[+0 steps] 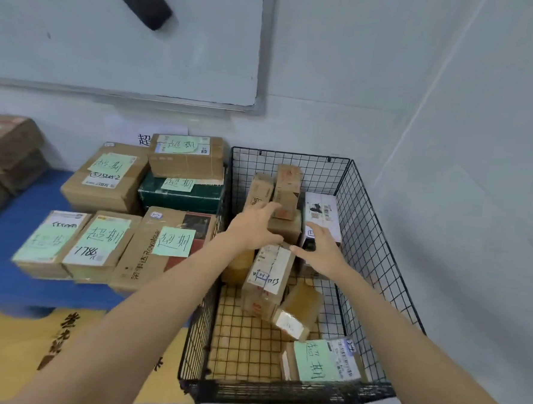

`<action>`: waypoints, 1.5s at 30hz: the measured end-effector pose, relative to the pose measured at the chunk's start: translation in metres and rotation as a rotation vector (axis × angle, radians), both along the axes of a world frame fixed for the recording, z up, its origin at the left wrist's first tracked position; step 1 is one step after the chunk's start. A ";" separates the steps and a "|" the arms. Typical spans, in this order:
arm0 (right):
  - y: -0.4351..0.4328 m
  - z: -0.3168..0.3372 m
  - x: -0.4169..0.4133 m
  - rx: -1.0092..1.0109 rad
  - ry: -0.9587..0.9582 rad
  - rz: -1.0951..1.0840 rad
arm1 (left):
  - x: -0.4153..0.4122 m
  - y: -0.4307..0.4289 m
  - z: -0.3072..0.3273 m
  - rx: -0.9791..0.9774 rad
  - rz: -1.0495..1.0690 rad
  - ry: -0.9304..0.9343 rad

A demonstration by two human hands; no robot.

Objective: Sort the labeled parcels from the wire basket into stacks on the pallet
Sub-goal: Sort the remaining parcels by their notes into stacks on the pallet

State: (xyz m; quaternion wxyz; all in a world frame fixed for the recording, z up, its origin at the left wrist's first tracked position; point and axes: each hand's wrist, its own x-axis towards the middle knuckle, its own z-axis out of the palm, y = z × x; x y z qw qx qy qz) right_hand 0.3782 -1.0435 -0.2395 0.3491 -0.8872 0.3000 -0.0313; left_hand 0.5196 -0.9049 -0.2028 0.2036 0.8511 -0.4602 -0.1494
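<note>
Head view, the only one.

Both arms reach into the wire basket (368, 226). The left hand (252, 227) grips a small brown box (288, 231): fingers over its top edge, thumb on the lower edge. The right hand (323, 252) is on the other side of that box, fingers straight and holding nothing, with the fingertips touching the front of a white box (324, 213).

Around the grip:
- Just beyond the left fingers, two upright cartons (288, 184) lean on the basket's back wall.
- Directly under both hands, a long taped box (267, 275) lies tilted, its handwritten label facing up.
- Nearer the person from there is a small taped parcel (299, 310).
- Nearer still, in the basket's front right corner, is a box with a green note (319, 361).

Left of the left forearm, outside the basket, is the blue pallet (3, 248). It carries stacked parcels (103, 242), most with green handwritten notes on top. The stack closest to the hand touches the basket's left wall.

Another pile of brown cartons (6, 148) is at the far left. A whiteboard (128, 43) hangs on the wall above the pallet.
</note>
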 end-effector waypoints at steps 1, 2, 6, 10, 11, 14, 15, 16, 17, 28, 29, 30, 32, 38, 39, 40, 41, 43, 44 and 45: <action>0.001 -0.006 0.000 0.018 0.007 0.010 | -0.001 -0.002 -0.007 0.030 0.006 0.038; 0.001 -0.014 0.000 0.034 0.011 0.018 | -0.001 -0.003 -0.015 0.052 0.015 0.076; 0.005 -0.037 0.001 0.045 0.075 0.027 | -0.005 0.000 -0.048 0.085 0.074 0.160; 0.005 -0.057 -0.004 0.072 0.126 0.020 | -0.006 0.002 -0.076 0.155 0.126 0.221; 0.005 -0.062 -0.007 0.078 0.138 0.027 | -0.007 0.002 -0.081 0.169 0.126 0.235; 0.003 -0.075 -0.009 0.103 0.172 0.051 | -0.009 0.005 -0.093 0.226 0.118 0.270; 0.003 -0.079 -0.009 0.113 0.184 0.056 | -0.009 0.006 -0.098 0.240 0.123 0.286; 0.004 -0.082 -0.009 0.118 0.194 0.061 | -0.010 0.008 -0.101 0.254 0.127 0.298; 0.006 -0.084 -0.009 0.115 0.208 0.070 | -0.010 0.009 -0.103 0.265 0.130 0.307; 0.003 -0.092 -0.003 0.164 0.258 0.110 | -0.007 0.004 -0.112 0.260 0.158 0.398; 0.002 -0.091 -0.003 0.173 0.259 0.117 | -0.007 0.003 -0.111 0.251 0.160 0.399; 0.001 -0.089 -0.002 0.181 0.262 0.124 | -0.007 0.003 -0.110 0.246 0.163 0.400; 0.001 -0.085 0.000 0.193 0.250 0.136 | -0.007 0.002 -0.106 0.222 0.170 0.403; -0.004 -0.064 0.001 0.191 0.157 0.152 | -0.001 0.000 -0.084 0.166 0.134 0.403; -0.005 -0.060 0.001 0.186 0.142 0.154 | 0.000 -0.001 -0.077 0.165 0.121 0.395; -0.006 -0.055 0.000 0.184 0.128 0.151 | 0.002 -0.002 -0.071 0.165 0.108 0.390; -0.006 -0.049 0.000 0.190 0.108 0.147 | 0.003 -0.003 -0.064 0.168 0.095 0.390; -0.007 -0.037 -0.001 0.219 0.066 0.137 | 0.004 -0.005 -0.051 0.161 0.071 0.388; -0.007 -0.031 -0.002 0.230 0.048 0.136 | 0.004 -0.005 -0.045 0.153 0.061 0.387; -0.007 -0.026 -0.004 0.235 0.031 0.140 | 0.003 -0.005 -0.038 0.147 0.050 0.388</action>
